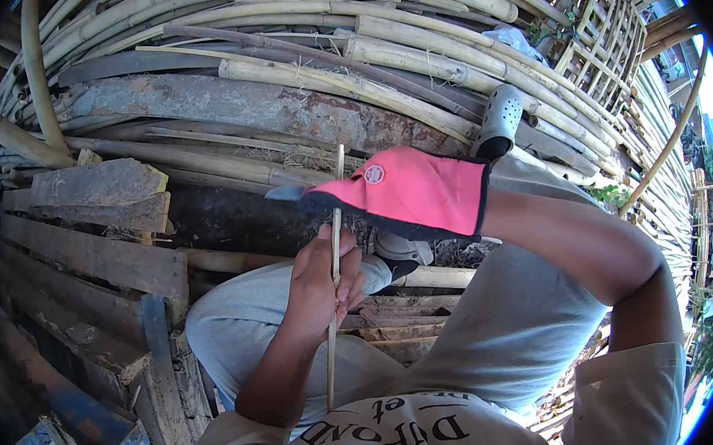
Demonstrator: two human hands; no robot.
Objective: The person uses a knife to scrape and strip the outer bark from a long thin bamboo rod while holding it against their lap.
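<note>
My bare left hand point(313, 286) is closed around a thin bamboo stick point(332, 356), which stands nearly upright in the picture from my shirt to past my hands. My right hand point(409, 192), in a pink and black glove, reaches across from the right just above it. A short grey blade point(284, 193), apparently a knife's, sticks out beyond the gloved fingers and crosses close by the stick's upper part. The knife's handle is hidden inside the glove. Whether the blade touches the stick, I cannot tell.
Long bamboo poles point(419, 69) lie stacked ahead, behind a weathered plank point(218, 99). Rough boards point(96, 254) fill the left side. My legs point(508, 311) are bent apart below my hands, with grey clogs point(500, 117) on my feet. A woven bamboo lattice point(599, 40) stands far right.
</note>
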